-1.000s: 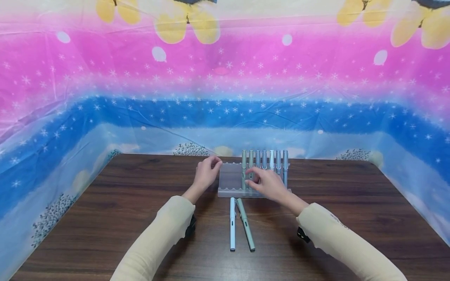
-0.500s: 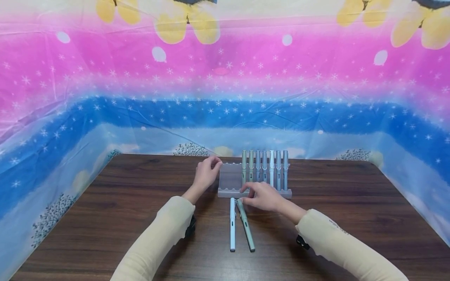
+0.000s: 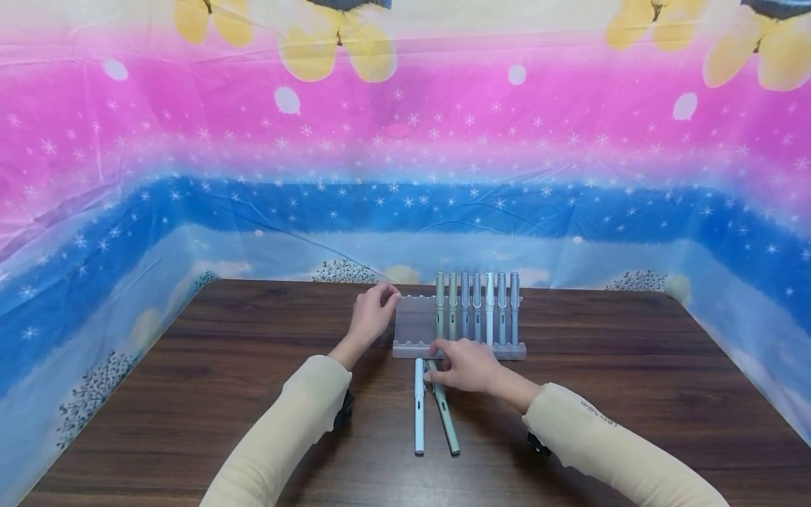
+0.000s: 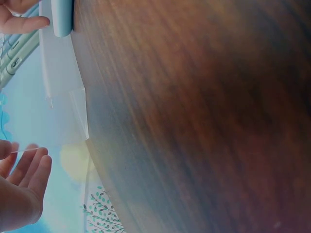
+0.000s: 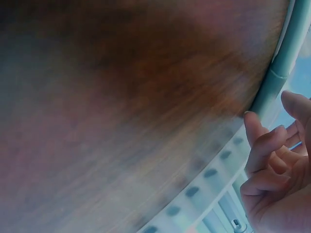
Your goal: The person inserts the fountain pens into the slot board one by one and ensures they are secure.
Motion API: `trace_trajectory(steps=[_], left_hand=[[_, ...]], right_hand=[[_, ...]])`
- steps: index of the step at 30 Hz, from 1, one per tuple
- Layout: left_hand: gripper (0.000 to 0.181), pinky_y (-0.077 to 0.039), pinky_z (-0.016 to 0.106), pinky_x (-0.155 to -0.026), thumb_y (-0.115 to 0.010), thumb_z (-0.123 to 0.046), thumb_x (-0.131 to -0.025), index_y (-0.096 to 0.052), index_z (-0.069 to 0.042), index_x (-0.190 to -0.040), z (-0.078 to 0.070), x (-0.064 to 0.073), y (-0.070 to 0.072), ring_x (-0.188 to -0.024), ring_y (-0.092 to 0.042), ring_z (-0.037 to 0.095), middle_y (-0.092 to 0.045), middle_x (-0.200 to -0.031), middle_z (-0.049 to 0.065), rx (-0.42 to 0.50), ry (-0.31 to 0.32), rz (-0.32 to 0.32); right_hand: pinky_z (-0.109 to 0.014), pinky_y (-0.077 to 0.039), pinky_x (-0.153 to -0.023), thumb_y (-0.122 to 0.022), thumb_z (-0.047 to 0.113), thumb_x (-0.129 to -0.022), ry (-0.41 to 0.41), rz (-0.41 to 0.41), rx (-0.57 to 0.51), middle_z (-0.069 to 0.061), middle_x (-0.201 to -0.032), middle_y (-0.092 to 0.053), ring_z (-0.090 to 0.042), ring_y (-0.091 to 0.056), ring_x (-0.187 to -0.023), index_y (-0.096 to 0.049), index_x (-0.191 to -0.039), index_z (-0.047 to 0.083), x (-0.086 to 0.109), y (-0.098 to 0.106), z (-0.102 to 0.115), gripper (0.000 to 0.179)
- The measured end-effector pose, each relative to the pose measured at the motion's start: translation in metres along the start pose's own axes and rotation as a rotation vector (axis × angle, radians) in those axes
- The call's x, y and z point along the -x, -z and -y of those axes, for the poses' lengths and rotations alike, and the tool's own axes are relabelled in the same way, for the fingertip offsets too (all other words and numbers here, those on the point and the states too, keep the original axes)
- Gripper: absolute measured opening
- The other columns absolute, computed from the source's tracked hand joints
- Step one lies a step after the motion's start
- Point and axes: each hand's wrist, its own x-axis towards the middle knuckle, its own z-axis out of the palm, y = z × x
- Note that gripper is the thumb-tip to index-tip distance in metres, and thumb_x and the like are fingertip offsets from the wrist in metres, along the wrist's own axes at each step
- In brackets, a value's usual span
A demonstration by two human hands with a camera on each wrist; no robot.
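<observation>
My left hand [image 3: 370,313] pinches the left upper edge of a clear plastic pen rack [image 3: 415,324]; in the left wrist view, a thin clear edge runs between the thumb and fingers of the left hand [image 4: 26,179]. Two capped pens lie in front of the rack: a pale blue pen [image 3: 419,415] and a green pen [image 3: 447,419]. My right hand [image 3: 469,366] is at the cap end of the green pen. The right wrist view has the thumb and index finger on either side of the green pen [image 5: 277,73], apart from each other, with the other fingers curled.
Several pens [image 3: 477,310] in green, blue and pale tones stand side by side in the right part of the rack. The rack stands near the far edge of the dark wooden table [image 3: 253,394]. A patterned cloth [image 3: 405,204] surrounds the table's back and sides.
My right hand has come down and toward the front, from the pens in the rack to the green pen's cap end. The left hand stays at the rack's edge.
</observation>
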Motion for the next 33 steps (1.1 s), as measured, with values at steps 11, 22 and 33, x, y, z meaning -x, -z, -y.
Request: trace_trajectory(steps=[11, 22, 33], left_hand=[[0.012, -0.041, 0.035, -0.074, -0.053, -0.017, -0.089, -0.061, -0.007, -0.090, 0.000, 0.000, 0.000, -0.079, -0.056, 0.019, -0.063, -0.089, 0.005, 0.003, -0.007, 0.003], [0.011, -0.040, 0.037, -0.075, -0.054, -0.016, -0.088, -0.061, -0.008, -0.089, 0.002, -0.001, -0.001, -0.080, -0.056, 0.019, -0.063, -0.088, 0.004, -0.013, -0.021, -0.015], [0.010, -0.040, 0.036, -0.074, -0.054, -0.016, -0.088, -0.061, -0.008, -0.090, 0.002, -0.001, -0.001, -0.078, -0.056, 0.019, -0.063, -0.087, 0.004, -0.005, -0.019, -0.014]], right_hand=[[-0.022, -0.029, -0.038, -0.066, 0.031, -0.077, 0.009, 0.052, 0.015, 0.008, -0.050, -0.044, -0.006, -0.037, -0.040, -0.057, -0.105, 0.011, 0.002, -0.001, -0.003, 0.036], [-0.025, -0.036, -0.042, -0.068, 0.030, -0.075, -0.031, 0.128, 0.022, 0.008, -0.057, -0.048, -0.008, -0.044, -0.048, -0.059, -0.100, 0.009, 0.005, 0.006, -0.002, 0.034], [-0.026, -0.035, -0.044, -0.065, 0.019, -0.079, -0.035, 0.138, -0.107, 0.004, -0.058, -0.050, -0.008, -0.042, -0.047, -0.056, -0.103, 0.008, 0.007, 0.011, -0.007, 0.028]])
